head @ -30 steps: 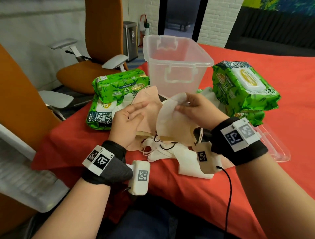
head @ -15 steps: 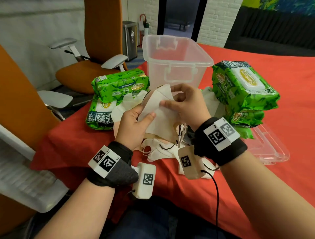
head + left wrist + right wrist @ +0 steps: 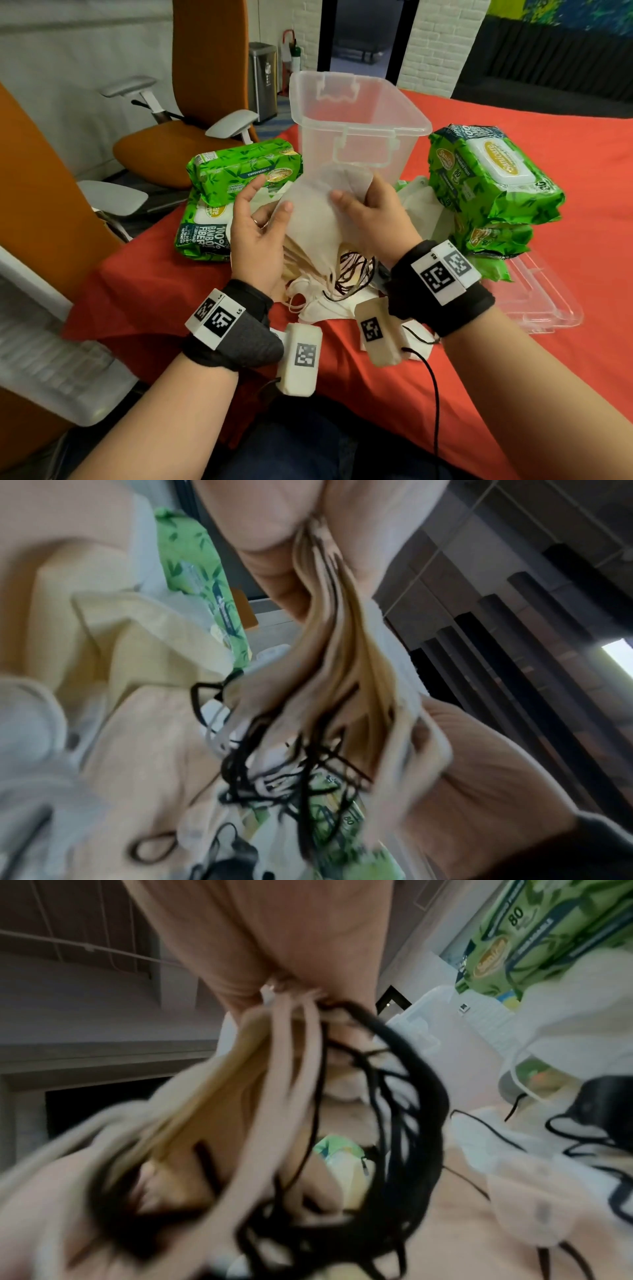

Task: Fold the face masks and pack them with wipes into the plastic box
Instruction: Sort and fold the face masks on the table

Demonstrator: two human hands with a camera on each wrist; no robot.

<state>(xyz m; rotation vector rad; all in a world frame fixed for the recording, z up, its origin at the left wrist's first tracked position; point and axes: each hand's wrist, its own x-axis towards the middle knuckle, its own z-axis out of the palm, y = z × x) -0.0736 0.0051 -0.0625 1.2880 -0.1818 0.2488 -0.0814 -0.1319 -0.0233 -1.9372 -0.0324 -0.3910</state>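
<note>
A stack of folded beige and white face masks [image 3: 318, 212] is held up in front of the clear plastic box [image 3: 394, 128]. My right hand [image 3: 373, 212] grips the stack's right side, thumb in front. My left hand [image 3: 260, 219] pinches its left edge with the thumb, index finger raised. Black and white ear loops [image 3: 404, 1096] dangle under the stack [image 3: 342, 669]. More loose masks [image 3: 322, 308] lie on the red cloth below. Green wipe packs sit left [image 3: 243, 171] and right [image 3: 489, 178] of the box, whose inside looks bare.
The clear box lid [image 3: 541, 301] lies on the red table [image 3: 599, 171] at the right, behind my right wrist. Orange office chairs [image 3: 191, 144] stand off the table's left edge. A black cable [image 3: 435, 394] hangs from my right wrist.
A mask was folded onto the ones in hand. Both hands now hold the stack higher and closer to the box. My left fingers went from flat on the masks to pinching the edge.
</note>
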